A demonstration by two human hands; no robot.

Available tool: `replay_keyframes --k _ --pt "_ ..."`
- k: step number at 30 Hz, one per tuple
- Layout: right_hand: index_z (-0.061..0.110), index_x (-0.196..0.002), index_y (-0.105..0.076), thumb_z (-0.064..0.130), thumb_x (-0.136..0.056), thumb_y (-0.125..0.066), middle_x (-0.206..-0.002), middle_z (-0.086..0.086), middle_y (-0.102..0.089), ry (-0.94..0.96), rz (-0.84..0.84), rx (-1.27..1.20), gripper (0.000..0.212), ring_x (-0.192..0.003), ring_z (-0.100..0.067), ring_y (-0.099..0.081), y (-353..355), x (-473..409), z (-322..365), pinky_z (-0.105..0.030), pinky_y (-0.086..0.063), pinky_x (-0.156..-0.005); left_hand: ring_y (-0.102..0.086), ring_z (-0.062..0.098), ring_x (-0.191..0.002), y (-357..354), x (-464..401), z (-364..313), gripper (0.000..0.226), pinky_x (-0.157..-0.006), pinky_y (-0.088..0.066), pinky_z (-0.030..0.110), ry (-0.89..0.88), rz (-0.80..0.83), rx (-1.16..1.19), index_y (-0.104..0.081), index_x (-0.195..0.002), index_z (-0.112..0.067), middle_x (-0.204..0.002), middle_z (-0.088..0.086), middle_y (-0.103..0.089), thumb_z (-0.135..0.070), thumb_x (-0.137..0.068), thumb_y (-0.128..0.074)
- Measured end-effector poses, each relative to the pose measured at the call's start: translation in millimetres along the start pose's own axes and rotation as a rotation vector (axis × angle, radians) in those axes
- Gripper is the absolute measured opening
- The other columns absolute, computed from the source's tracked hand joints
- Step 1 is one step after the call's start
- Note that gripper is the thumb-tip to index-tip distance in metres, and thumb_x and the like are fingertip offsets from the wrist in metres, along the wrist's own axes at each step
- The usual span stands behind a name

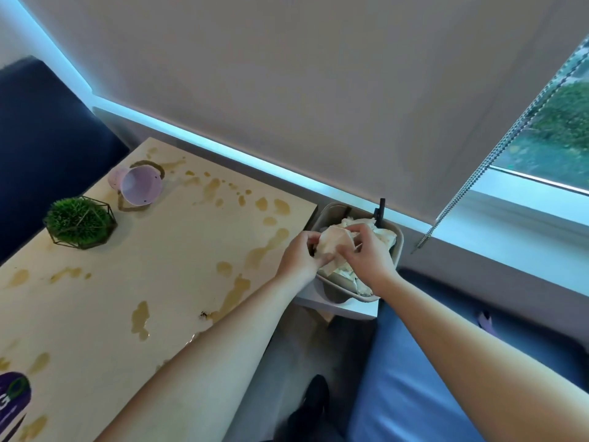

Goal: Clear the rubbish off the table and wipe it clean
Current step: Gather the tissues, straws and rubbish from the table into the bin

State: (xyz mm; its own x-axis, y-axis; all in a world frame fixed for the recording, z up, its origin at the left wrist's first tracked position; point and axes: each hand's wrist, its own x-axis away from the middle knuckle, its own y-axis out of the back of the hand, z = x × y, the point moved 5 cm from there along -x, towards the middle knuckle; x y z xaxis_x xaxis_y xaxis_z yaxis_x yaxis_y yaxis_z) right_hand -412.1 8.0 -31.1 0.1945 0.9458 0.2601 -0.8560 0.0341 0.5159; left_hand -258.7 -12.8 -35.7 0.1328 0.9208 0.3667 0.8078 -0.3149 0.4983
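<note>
While both hands meet just past the far right corner of the surface [165, 282], the left hand [298, 261] and the right hand [366, 253] pinch one crumpled, pale paper cloth [331, 245] with curled fingers, above a grey plastic tub [396, 247] full of similar paper. The tub's bottom is hidden by the hands. The light wooden surface carries many brownish, shiny spill stains [237, 290]. A pink cup [140, 188] lies on its side near the far left edge, beside a round green plant [78, 220] in a wire frame. A purple packet [14, 397] is cut off at the near left corner.
</note>
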Motion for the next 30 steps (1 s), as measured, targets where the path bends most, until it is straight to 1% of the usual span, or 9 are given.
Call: replay_keyframes --k 4,7,9,12,16,20,24,28,30 --pt "0.028 -0.126 -0.047 0.033 -0.095 -0.055 -0.115 -0.002 -0.061 0.016 -0.1 0.242 0.032 -0.096 -0.019 -0.055 11 -10 -13 -0.035 -0.043 -0.083 -0.053 0.012 -0.104 -7 -5 18 0.051 -0.086 -0.04 0.024 0.109 0.001 -0.054 -0.049 -0.127 -0.021 -0.13 -0.001 -0.051 -0.039 -0.085 -0.072" --pt "0.032 -0.136 -0.041 0.048 -0.089 -0.056 -0.136 0.0 -0.043 0.089 -0.251 0.589 0.052 -0.127 -0.027 -0.032 19 -8 -17 -0.045 -0.024 -0.109 -0.055 0.017 -0.094 -15 -6 34 0.034 -0.078 -0.042 0.027 0.239 0.069 -0.162 -0.054 -0.11 -0.017 -0.112 -0.002 -0.058 -0.042 -0.09 -0.065" --pt "0.04 -0.141 -0.032 0.058 -0.083 -0.057 -0.148 0.0 -0.027 0.074 -0.216 0.635 0.066 -0.139 -0.03 -0.017 18 -7 -25 -0.05 -0.014 -0.115 -0.061 0.022 -0.091 -22 -6 46 0.047 -0.068 -0.049 0.029 0.357 0.12 -0.184 -0.056 -0.118 -0.011 -0.112 0.004 -0.063 -0.048 -0.09 -0.061" --pt "0.054 -0.145 -0.012 0.074 -0.079 -0.051 -0.16 0.003 -0.002 0.114 -0.019 0.787 0.08 -0.147 -0.037 0.004 2 -10 -43 -0.059 0.001 -0.115 -0.068 0.018 -0.077 -30 1 59 0.063 -0.05 -0.051 0.025 0.553 0.133 -0.079 -0.043 -0.137 -0.011 -0.109 0.008 -0.066 -0.053 -0.091 -0.056" --pt "0.057 -0.145 0.004 0.08 -0.078 -0.047 -0.162 0.008 0.009 0.19 0.167 0.902 0.088 -0.147 -0.041 0.008 -16 -20 -52 -0.065 0.001 -0.115 -0.069 0.018 -0.067 -35 0 65 0.062 -0.046 -0.052 0.026 0.666 0.097 0.055 -0.033 -0.144 -0.01 -0.11 0.01 -0.068 -0.045 -0.096 -0.053" --pt "0.057 -0.146 0.008 0.073 -0.084 -0.048 -0.162 0.012 0.016 0.17 0.285 0.918 0.085 -0.147 -0.04 0.012 -28 -31 -64 -0.068 0.004 -0.112 -0.07 0.025 -0.087 -42 -11 62 0.045 -0.061 -0.058 0.032 0.653 0.079 0.191 -0.033 -0.142 -0.012 -0.123 0.014 -0.063 -0.023 -0.102 -0.048" --pt "0.055 -0.148 0.007 0.067 -0.093 -0.037 -0.162 0.012 0.014 0.133 0.354 0.934 0.071 -0.147 -0.038 0.014 -37 -40 -73 -0.071 0.012 -0.107 -0.066 0.017 -0.058 -41 -16 57 0.035 -0.043 -0.053 0.026 0.633 0.084 0.236 -0.041 -0.131 -0.007 -0.093 0.012 -0.069 -0.012 -0.099 -0.053" --pt "0.052 -0.149 0.004 0.06 -0.098 -0.029 -0.163 0.009 0.012 0.127 0.402 0.959 0.061 -0.148 -0.036 0.015 -48 -47 -78 -0.072 0.015 -0.106 -0.066 0.018 -0.07 -41 -23 59 0.028 -0.062 -0.057 0.029 0.642 0.16 0.193 -0.05 -0.126 0.003 -0.101 0.016 -0.07 -0.01 -0.101 -0.049" --pt "0.051 -0.15 0.002 0.057 -0.1 -0.027 -0.163 0.008 0.012 0.124 0.417 0.971 0.059 -0.149 -0.034 0.013 -53 -52 -80 -0.073 0.015 -0.106 -0.065 0.014 -0.065 -41 -29 62 0.028 -0.06 -0.056 0.027 0.631 0.181 0.162 -0.051 -0.125 0.003 -0.094 0.013 -0.069 -0.011 -0.101 -0.048"
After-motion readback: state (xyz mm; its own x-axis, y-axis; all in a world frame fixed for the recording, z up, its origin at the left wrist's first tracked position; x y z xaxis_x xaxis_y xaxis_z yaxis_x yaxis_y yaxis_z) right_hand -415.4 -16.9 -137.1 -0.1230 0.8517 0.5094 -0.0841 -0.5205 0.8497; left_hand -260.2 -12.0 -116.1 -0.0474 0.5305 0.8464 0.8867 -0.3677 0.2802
